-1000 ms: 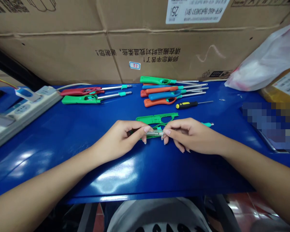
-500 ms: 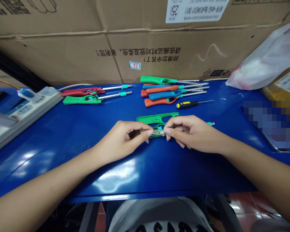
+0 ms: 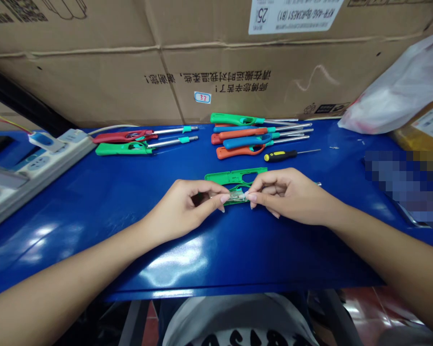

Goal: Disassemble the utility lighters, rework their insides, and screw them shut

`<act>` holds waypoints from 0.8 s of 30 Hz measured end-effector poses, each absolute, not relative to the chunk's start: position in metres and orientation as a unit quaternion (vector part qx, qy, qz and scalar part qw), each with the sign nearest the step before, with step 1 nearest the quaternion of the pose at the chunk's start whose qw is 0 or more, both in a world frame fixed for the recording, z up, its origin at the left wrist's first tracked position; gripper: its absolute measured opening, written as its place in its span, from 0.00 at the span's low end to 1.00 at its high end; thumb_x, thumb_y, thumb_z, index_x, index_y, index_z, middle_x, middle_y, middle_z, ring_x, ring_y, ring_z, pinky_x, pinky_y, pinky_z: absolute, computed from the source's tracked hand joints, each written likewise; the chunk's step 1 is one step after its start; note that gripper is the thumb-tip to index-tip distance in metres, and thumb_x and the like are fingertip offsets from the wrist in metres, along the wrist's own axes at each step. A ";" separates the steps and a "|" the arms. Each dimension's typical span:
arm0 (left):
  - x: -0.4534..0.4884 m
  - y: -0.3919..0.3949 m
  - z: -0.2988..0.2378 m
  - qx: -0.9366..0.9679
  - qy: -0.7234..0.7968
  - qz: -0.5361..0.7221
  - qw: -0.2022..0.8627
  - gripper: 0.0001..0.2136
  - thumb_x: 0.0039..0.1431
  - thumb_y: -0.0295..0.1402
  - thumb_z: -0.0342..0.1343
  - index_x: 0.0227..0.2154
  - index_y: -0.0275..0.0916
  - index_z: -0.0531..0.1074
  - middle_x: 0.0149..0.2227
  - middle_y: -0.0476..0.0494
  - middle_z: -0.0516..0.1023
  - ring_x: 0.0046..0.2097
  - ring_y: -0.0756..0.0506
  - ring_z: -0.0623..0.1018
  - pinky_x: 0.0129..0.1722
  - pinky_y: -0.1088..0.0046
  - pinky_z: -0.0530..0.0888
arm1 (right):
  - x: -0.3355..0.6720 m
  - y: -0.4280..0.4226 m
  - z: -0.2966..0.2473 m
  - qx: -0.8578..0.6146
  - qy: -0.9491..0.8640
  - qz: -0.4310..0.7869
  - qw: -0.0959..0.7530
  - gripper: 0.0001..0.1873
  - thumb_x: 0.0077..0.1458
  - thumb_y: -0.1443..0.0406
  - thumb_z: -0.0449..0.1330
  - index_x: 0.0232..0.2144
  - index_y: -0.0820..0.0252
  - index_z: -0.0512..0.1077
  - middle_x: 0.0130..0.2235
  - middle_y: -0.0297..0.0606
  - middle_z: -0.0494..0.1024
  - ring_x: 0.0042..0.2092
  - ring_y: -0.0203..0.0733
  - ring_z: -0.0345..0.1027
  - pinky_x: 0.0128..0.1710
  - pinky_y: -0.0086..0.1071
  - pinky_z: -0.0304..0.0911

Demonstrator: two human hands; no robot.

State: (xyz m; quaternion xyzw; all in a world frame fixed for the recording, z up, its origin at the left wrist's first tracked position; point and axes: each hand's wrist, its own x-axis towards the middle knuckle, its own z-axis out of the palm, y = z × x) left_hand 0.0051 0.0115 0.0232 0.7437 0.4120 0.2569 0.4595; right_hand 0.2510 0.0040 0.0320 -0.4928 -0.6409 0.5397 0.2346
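Observation:
My left hand (image 3: pixel 187 204) and my right hand (image 3: pixel 283 192) meet over an opened green lighter body (image 3: pixel 234 199) lying on the blue table (image 3: pixel 130 202). Both hands pinch a small clear part (image 3: pixel 236 196) seated in that body, fingertips nearly touching. A loose green shell half (image 3: pixel 231 176) lies just behind the hands. The lighter's metal tip (image 3: pixel 319 183) pokes out past my right hand.
Several finished long-nosed lighters (image 3: pixel 245 137) lie at the back middle, two more lighters (image 3: pixel 130 142) to the left. A yellow-and-black screwdriver (image 3: pixel 285 155) lies by them. A power strip (image 3: pixel 32 161) is at the left, a plastic bag (image 3: pixel 400 91) at the right, cardboard boxes (image 3: pixel 216 62) behind.
My right hand has crept slightly left and back, covering more of the lighter's nose. Both hands keep their pinch on the clear part.

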 end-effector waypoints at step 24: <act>0.005 0.008 0.026 0.762 0.425 0.256 0.417 0.11 0.67 0.40 0.60 0.39 0.39 0.83 0.33 0.47 0.85 0.33 0.47 0.81 0.32 0.75 0.73 | 0.253 0.005 0.032 -0.496 -0.640 0.540 0.232 0.13 0.58 0.57 0.66 0.32 0.62 0.79 0.25 0.33 0.77 0.20 0.29 0.62 0.20 0.27 0.60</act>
